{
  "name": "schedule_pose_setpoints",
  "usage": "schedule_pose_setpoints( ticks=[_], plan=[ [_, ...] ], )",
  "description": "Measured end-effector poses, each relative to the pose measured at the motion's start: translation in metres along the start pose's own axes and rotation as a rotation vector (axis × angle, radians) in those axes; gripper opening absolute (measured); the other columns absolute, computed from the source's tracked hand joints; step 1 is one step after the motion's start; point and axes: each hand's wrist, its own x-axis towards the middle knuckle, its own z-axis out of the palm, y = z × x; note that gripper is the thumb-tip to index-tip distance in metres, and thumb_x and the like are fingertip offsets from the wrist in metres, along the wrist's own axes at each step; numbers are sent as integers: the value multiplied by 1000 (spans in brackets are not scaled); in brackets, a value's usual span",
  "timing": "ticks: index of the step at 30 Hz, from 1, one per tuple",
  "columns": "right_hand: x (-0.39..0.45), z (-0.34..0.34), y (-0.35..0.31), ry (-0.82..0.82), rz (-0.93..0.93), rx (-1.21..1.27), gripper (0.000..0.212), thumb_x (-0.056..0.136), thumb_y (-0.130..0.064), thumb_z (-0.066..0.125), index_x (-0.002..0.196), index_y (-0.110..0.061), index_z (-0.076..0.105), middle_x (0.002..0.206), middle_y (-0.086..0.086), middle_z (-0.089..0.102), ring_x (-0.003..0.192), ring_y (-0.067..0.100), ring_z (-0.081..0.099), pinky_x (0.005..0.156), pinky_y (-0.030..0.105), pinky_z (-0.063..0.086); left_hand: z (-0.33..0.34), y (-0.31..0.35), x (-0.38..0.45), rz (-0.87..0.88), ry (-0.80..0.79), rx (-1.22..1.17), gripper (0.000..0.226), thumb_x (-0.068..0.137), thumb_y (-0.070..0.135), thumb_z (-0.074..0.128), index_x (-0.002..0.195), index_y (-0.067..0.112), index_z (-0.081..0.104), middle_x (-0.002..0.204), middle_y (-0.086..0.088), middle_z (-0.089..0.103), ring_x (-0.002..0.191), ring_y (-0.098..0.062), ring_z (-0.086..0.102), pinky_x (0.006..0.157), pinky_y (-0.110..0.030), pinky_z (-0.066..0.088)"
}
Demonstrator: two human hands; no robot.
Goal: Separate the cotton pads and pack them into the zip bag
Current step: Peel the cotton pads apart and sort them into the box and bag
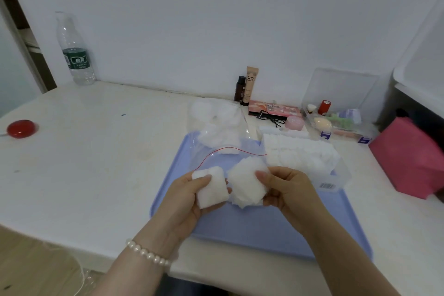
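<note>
While the left hand [192, 196] grips a small squared stack of cotton pads [212, 186] and the right hand [286, 190] pinches a fluffed, peeled-off wad [247, 181] w/ thumb & fingers, both sit just above the blue tray [276, 228]. Best to peel thin layers slowly at one corner, then feed them into the zip bag [217, 127], whose red-lined mouth lies near, approx. facing the hands.
</note>
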Motion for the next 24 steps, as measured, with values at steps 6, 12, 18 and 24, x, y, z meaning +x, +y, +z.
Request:
schedule_pose_setpoints(
  ticks=[6,12,18,24],
  plan=[
    [-1,9,4,134,-26,-183,16,83,-10,67,71,-1,63,35,4,49,25,12,42,30,16,27,-10,12,-1,104,108,38,13,90,-2,51,96,-3,62,82,-16,72,63,-24,70,49,-30,56],
    [2,24,10,274,-71,-102,22,84,-13,66,68,-5,54,34,-7,45,25,9,32,32,12,24,-18,16,-7,-25,-26,57,27,81,2,56,105,-8,64,96,-24,67,75,-26,66,57,-31,56],
    [-7,34,10,255,-150,-102,14,85,-12,65,74,-4,60,40,0,52,30,14,44,33,18,31,-12,8,-11,-74,-202,3,38,74,8,59,108,-10,61,95,-21,67,78,-28,65,66,-37,56],
    [-14,34,4,191,-161,-111,20,88,-14,61,70,-7,67,49,2,60,38,16,55,39,22,38,0,1,-8,21,-170,1,30,74,8,58,98,-9,65,92,-20,69,76,-26,69,64,-33,58]
  ],
)
